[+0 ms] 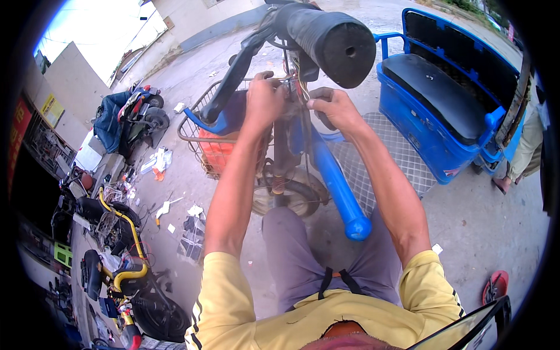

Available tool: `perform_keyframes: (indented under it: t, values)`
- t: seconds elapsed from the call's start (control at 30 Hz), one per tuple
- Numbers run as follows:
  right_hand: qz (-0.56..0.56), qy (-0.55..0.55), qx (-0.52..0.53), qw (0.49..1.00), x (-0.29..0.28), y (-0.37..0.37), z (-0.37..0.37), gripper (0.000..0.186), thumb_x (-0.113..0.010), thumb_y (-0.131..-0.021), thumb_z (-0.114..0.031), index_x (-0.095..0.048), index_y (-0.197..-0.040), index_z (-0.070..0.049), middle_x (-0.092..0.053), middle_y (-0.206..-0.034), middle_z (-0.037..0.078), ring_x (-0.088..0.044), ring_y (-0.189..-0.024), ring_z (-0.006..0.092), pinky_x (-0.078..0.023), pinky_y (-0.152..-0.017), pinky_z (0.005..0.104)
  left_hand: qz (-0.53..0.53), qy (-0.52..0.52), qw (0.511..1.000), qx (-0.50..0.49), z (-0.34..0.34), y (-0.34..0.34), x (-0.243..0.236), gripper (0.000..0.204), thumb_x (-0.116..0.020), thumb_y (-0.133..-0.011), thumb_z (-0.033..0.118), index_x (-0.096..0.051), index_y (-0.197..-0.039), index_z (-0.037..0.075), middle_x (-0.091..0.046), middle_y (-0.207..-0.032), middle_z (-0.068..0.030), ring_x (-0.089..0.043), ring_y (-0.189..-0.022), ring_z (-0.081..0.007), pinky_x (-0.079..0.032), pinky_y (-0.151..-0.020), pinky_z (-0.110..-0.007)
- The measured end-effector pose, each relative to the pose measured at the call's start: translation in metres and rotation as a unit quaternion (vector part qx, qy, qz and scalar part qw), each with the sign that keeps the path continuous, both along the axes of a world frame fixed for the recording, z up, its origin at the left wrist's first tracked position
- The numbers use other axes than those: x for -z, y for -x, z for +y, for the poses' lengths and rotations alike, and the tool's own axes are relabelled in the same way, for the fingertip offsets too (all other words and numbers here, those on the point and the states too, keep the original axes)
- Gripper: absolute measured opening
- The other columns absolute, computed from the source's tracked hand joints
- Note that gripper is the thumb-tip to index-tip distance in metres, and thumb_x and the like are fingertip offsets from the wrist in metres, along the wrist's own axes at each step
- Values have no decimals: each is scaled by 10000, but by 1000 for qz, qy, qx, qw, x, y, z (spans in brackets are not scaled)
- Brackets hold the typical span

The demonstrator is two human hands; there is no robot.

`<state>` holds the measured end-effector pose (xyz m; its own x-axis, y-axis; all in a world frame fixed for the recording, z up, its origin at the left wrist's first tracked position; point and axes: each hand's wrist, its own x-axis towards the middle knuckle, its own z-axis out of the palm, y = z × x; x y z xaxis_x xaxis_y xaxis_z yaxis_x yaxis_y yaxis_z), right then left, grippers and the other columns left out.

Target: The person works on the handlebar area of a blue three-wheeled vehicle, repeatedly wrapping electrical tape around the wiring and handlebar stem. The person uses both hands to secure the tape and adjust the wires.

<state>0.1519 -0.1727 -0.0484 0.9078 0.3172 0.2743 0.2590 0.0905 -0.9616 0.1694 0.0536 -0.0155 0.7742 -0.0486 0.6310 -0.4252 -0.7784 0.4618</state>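
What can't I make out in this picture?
In the head view:
Where the wires lead: too small, between the left hand and right hand.
Upper body of the other person: cut off by the right rim.
Part of the wire basket: behind the left forearm.

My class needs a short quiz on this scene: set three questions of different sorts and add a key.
1. Multiple choice: The left hand and right hand are both closest to which of these?
a) the red slipper
b) the thin wires
c) the black seat

2. True or false: In the picture, the red slipper lies to the left of the wire basket.

3. Fill in the missing word: The curved tube at the lower left is coloured ____.

Key: 1. b; 2. false; 3. yellow.
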Motion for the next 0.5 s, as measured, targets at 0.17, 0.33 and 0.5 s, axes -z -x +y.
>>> perform_keyframes:
  t: [0.17,0.33,0.5]
  values:
    - [-15,-44,-12,999,3,2,-1,357,-749,-953,-124,-715,-1263,49,-691,-933,54,-587,-778,109,-435,-695,276,83,29,995,45,-8,7,1,313,-802,-890,166,-804,-1115,-52,-650,-1400,-340,-630,-1311,-492,-507,-1124,-505]
    - [10,-74,-24,997,3,7,-1,394,-767,-940,-116,-660,-1295,15,-658,-845,24,-537,-663,70,-363,-539,242,-104,-63,991,-54,-28,56,-1,246,-788,-904,116,-800,-1116,-9,-572,-1505,-298,-514,-1440,-478,-452,-1179,-524]
    - [22,-120,12,992,16,-3,-3,395,-790,-942,-141,-627,-1278,-11,-665,-817,16,-544,-648,58,-340,-503,237,-136,-78,987,-33,-29,67,8,185,-784,-882,85,-812,-1056,32,-561,-1511,-273,-494,-1453,-460,-449,-1173,-520]
